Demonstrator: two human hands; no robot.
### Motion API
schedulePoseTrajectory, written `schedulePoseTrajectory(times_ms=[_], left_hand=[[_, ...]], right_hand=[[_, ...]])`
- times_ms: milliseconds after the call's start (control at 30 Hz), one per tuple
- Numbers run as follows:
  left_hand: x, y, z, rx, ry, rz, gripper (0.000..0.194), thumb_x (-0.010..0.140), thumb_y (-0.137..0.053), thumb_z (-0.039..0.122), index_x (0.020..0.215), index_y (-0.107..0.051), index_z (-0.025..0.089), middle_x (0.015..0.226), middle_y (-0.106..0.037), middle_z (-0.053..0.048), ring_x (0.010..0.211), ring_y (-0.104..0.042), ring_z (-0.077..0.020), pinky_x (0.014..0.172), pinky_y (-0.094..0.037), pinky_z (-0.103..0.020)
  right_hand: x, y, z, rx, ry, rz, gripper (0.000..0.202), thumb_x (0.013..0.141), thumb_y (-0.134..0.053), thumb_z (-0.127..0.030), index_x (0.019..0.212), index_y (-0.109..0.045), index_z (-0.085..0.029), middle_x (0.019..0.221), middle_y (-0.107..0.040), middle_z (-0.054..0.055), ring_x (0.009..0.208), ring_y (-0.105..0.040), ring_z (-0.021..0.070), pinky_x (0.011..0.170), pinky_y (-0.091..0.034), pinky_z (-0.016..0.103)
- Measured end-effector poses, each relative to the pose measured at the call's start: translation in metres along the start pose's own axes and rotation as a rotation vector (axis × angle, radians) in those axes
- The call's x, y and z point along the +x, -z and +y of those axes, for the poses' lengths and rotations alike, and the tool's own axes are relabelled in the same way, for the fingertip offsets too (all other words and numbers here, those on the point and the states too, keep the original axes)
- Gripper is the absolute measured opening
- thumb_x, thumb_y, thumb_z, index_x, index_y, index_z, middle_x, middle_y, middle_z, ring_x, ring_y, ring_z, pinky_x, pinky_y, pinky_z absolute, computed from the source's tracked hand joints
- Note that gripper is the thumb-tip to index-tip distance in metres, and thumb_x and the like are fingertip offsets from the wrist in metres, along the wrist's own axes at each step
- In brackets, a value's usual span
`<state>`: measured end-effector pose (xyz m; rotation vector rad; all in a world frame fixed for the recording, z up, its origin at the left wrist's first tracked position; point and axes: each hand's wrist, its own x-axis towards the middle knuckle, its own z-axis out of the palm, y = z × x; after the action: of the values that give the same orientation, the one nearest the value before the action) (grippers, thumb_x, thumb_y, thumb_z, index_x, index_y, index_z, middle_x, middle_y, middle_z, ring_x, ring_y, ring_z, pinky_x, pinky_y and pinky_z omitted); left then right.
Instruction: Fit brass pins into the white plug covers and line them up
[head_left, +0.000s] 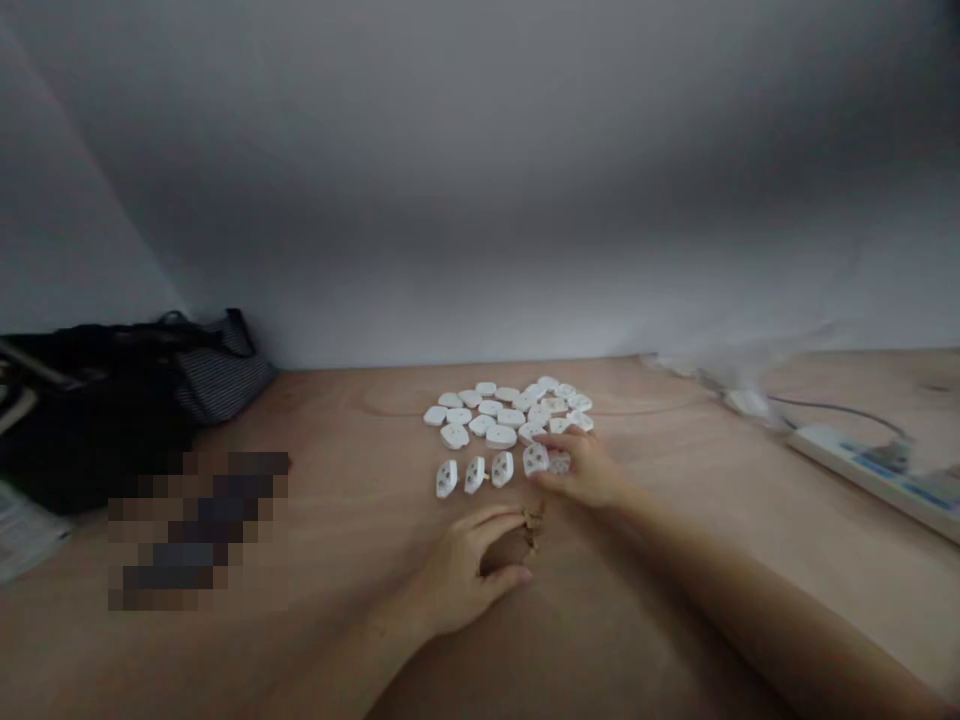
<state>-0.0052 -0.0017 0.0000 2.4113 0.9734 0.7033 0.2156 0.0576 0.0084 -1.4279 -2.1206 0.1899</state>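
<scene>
A white socket piece (535, 460) is between the thumb and fingers of my right hand (585, 470), at the right end of a row. To its left, three similar white pieces (475, 475) stand on edge, side by side. My left hand (480, 565) rests lower on the table, thumb and fingers apart, beside small brass-coloured metal parts (532, 530) near its fingertips. Behind the row lies a loose cluster of several white pieces (501, 436).
On the wooden table (345, 560), a black bag (90, 420) and a grey patterned pouch (225, 370) sit at the left, with a pixelated dark item (202, 530) in front. At the right are a white power strip (862, 465) and clear plastic (742, 385).
</scene>
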Motion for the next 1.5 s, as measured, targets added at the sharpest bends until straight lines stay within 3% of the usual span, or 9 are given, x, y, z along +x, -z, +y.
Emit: schedulePoseTrajectory(times_ms=[167,300,433,667,933,1000,1133,1267,1500], left_hand=[[-0.001,0.001,0.001,0.027,0.023,-0.025,0.046,0.076,-0.066,0.031,0.12,-0.056,0.021,0.124,-0.058,-0.009,0.115,-0.053,-0.0256,0.098,-0.042,-0.043],[0.001,0.0,0.0,0.006,-0.003,0.011,0.039,0.081,-0.06,0.027,0.12,-0.056,0.022,0.122,-0.059,-0.007,0.112,-0.055,-0.0225,0.096,-0.044,-0.039],[0.005,-0.006,-0.006,0.058,-0.002,0.108,0.027,0.087,-0.051,0.021,0.11,-0.063,0.021,0.112,-0.066,-0.005,0.103,-0.061,-0.0204,0.09,-0.049,-0.037],[0.009,-0.013,-0.012,0.088,0.03,0.158,0.02,0.083,-0.055,0.02,0.098,-0.069,0.02,0.101,-0.071,-0.005,0.098,-0.064,-0.0215,0.086,-0.051,-0.036],[0.014,-0.016,-0.009,0.083,-0.009,0.173,0.014,0.082,-0.058,0.019,0.089,-0.07,0.018,0.09,-0.071,-0.004,0.087,-0.064,-0.0201,0.079,-0.051,-0.032],[0.014,-0.017,-0.01,0.081,-0.017,0.182,0.014,0.083,-0.056,0.017,0.084,-0.07,0.018,0.085,-0.07,-0.004,0.083,-0.064,-0.0191,0.076,-0.051,-0.031],[0.011,-0.015,-0.01,0.082,0.001,0.341,0.015,0.086,-0.05,0.017,0.083,-0.064,0.017,0.082,-0.067,-0.005,0.078,-0.063,-0.0178,0.071,-0.051,-0.029],[0.006,-0.012,-0.004,0.099,-0.067,0.448,0.01,0.087,-0.05,0.02,0.085,-0.06,0.017,0.081,-0.064,-0.004,0.078,-0.061,-0.0173,0.072,-0.049,-0.029],[0.001,-0.015,0.006,0.201,-0.227,0.426,0.011,0.088,-0.051,0.019,0.083,-0.06,0.016,0.078,-0.063,-0.005,0.077,-0.059,-0.0176,0.072,-0.049,-0.03]], right_hand=[[0.004,-0.01,-0.005,-0.042,0.043,-0.058,0.043,0.07,-0.066,-0.043,0.11,-0.063,-0.026,0.083,-0.068,0.004,0.09,-0.057,0.0263,0.084,-0.038,0.04],[0.001,-0.008,0.006,-0.043,0.031,-0.043,0.062,0.069,-0.065,-0.051,0.122,-0.054,-0.021,0.104,-0.066,0.009,0.1,-0.054,0.0275,0.088,-0.037,0.04],[-0.008,0.004,0.027,-0.045,-0.009,-0.034,0.043,0.076,-0.06,-0.048,0.111,-0.062,-0.023,0.107,-0.064,0.008,0.102,-0.053,0.0262,0.088,-0.037,0.04],[-0.018,0.01,0.034,-0.205,0.032,-0.194,0.049,0.073,-0.063,-0.05,0.117,-0.058,-0.03,0.123,-0.052,0.011,0.11,-0.046,0.032,0.09,-0.031,0.048],[-0.025,0.0,0.031,-0.145,0.027,-0.037,0.045,0.068,-0.068,-0.049,0.106,-0.064,-0.024,0.112,-0.058,0.009,0.105,-0.046,0.029,0.088,-0.033,0.043],[-0.03,-0.002,0.028,-0.129,0.026,0.034,0.043,0.066,-0.069,-0.049,0.101,-0.064,-0.024,0.106,-0.061,0.008,0.101,-0.048,0.0282,0.086,-0.034,0.041],[-0.044,-0.003,0.012,-0.08,0.111,0.166,0.046,0.063,-0.07,-0.051,0.099,-0.064,-0.024,0.096,-0.066,0.007,0.092,-0.052,0.0271,0.08,-0.033,0.039],[-0.056,-0.002,-0.014,0.007,0.179,0.153,0.042,0.06,-0.073,-0.044,0.097,-0.063,-0.025,0.096,-0.067,0.005,0.089,-0.052,0.0262,0.076,-0.031,0.036],[-0.061,-0.003,-0.036,0.017,0.221,0.128,0.036,0.061,-0.07,-0.04,0.092,-0.064,-0.024,0.091,-0.068,0.003,0.085,-0.053,0.0237,0.077,-0.029,0.037]])
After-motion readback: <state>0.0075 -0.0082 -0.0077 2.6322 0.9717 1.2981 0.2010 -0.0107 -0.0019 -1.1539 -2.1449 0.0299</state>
